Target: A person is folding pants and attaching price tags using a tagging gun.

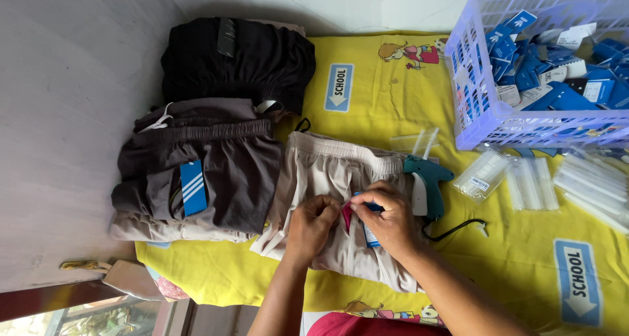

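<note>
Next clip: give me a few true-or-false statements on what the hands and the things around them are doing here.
1. Both hands work on a beige garment. True: left hand and right hand pinch at a blue tag on it.
2. The teal tagging gun is in the right hand. False: it lies on the garment's edge, unheld.
3. The lilac basket holds blue tags. True.
4. The grey garment in the stack has no tag. False: a blue striped tag hangs on it.
</note>
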